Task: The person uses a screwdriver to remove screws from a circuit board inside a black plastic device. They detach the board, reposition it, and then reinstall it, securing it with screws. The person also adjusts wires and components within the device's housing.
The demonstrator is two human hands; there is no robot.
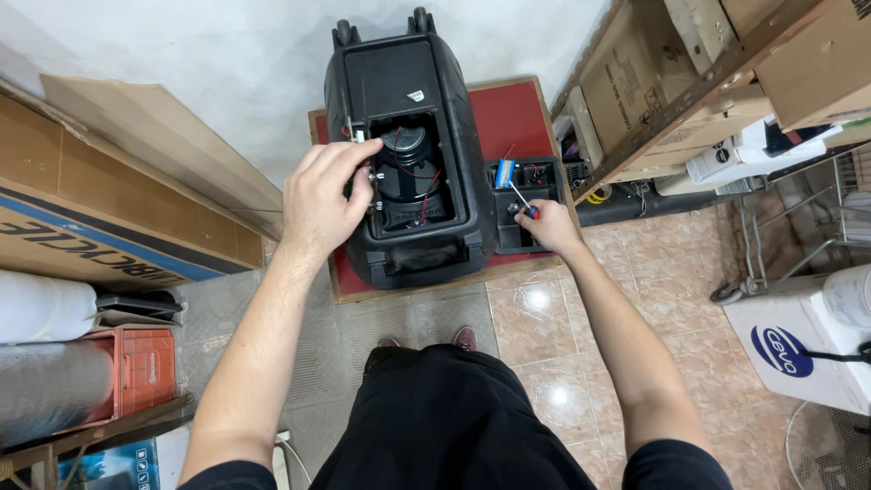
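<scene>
A big black portable speaker cabinet (pixel 454 109) lies on its front on a low red-topped table (pixel 513 113), its back cut-out open onto a round driver and red and black wires (pixel 413 168). My left hand (pixel 322 195) rests on the left edge of that opening, fingers pinched at something small I cannot make out. My right hand (pixel 547 224) grips a screwdriver (pixel 523 201) with a red and blue handle, its tip over a removed black panel (pixel 526 195) lying beside the cabinet, which carries a small blue part.
Flat cardboard boxes (pixel 109 218) lean at the left above an orange crate (pixel 145 367). A metal shelf with cartons (pixel 689 82) stands at the right, a white box (pixel 798 349) on the tiled floor below. My feet are just short of the table.
</scene>
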